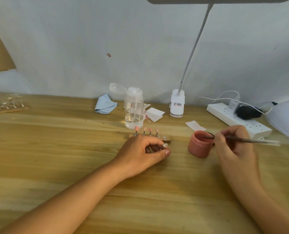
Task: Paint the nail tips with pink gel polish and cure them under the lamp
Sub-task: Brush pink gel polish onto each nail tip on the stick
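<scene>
Several pink-painted nail tips (147, 129) stand on small metal stems in a wooden holder (167, 140) at the table's middle. My left hand (142, 150) lies in front of the holder and pinches one pale nail tip on a stem (165, 145) between thumb and fingers. An open jar of pink gel polish (200, 144) sits to the right. My right hand (234, 142) grips a thin brush (251, 141), whose tip dips into the jar. The white curing lamp (283, 115) shows at the far right edge.
A clear pump bottle (134, 108) stands behind the holder, with a blue cloth (105, 106) and white paper wipes (154, 114) near it. A clip-on desk lamp (177, 103) and a white power strip (238, 119) line the wall. Another nail-tip rack (5, 105) lies far left.
</scene>
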Action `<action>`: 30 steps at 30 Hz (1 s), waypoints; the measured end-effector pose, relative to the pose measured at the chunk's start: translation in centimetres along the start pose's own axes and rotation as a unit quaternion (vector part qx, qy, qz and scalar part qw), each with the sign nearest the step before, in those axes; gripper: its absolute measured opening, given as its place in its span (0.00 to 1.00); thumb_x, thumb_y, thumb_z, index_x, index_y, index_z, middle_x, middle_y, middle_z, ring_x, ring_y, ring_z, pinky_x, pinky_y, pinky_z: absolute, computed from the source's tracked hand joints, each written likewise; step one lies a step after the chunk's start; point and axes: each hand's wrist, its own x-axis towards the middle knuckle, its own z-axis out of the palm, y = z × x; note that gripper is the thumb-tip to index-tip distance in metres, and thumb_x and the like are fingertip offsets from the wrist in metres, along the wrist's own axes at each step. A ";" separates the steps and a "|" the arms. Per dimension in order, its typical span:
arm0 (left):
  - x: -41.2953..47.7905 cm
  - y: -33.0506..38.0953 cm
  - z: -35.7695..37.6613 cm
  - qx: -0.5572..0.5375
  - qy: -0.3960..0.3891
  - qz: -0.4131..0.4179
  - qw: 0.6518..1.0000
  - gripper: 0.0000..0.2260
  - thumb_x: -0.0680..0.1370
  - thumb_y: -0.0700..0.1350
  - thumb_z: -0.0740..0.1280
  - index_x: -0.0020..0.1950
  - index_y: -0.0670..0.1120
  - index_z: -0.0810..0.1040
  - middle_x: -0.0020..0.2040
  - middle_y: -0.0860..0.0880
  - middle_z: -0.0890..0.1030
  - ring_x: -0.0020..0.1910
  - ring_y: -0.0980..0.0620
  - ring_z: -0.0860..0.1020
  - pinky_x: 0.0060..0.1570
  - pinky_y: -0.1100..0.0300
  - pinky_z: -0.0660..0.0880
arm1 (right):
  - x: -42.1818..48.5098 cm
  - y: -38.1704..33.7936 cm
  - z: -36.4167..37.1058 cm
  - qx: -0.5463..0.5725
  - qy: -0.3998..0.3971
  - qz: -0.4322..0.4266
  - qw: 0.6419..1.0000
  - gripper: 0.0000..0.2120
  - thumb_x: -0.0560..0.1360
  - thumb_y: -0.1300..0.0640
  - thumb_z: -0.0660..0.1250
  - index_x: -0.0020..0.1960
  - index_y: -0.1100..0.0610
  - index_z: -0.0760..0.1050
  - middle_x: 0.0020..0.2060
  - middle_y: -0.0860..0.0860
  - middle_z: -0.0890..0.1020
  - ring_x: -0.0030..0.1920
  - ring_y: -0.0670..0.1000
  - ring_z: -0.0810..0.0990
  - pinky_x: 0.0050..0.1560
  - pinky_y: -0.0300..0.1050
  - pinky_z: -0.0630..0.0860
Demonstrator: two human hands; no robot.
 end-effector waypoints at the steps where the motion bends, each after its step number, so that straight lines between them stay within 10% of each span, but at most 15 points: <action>1: 0.0 0.0 0.0 0.001 0.001 -0.003 1.000 0.03 0.74 0.48 0.75 0.45 0.51 0.86 0.34 0.58 0.80 0.28 0.64 0.70 0.32 0.71 0.65 | 0.0 0.1 0.2 -0.021 -0.010 -0.003 1.000 0.07 0.78 0.63 0.64 0.43 0.54 0.71 0.34 0.48 0.78 0.31 0.38 0.74 0.31 0.29 0.67; 17: -0.1 0.4 -0.1 0.004 -0.003 -0.010 1.000 0.04 0.77 0.45 0.71 0.49 0.51 0.85 0.40 0.59 0.82 0.29 0.62 0.70 0.33 0.69 0.65 | -1.8 -2.4 0.4 0.140 -0.029 -0.064 0.988 0.05 0.81 0.61 0.61 0.50 0.56 0.75 0.39 0.55 0.83 0.37 0.48 0.80 0.40 0.35 0.76; 30: 0.0 0.1 0.1 -0.022 0.010 -0.014 1.000 0.05 0.74 0.43 0.74 0.44 0.54 0.83 0.39 0.62 0.83 0.24 0.63 0.68 0.29 0.74 0.63 | -2.8 -2.4 1.6 0.259 -0.086 0.189 0.943 0.06 0.77 0.59 0.66 0.51 0.61 0.77 0.41 0.56 0.86 0.39 0.52 0.84 0.41 0.43 0.83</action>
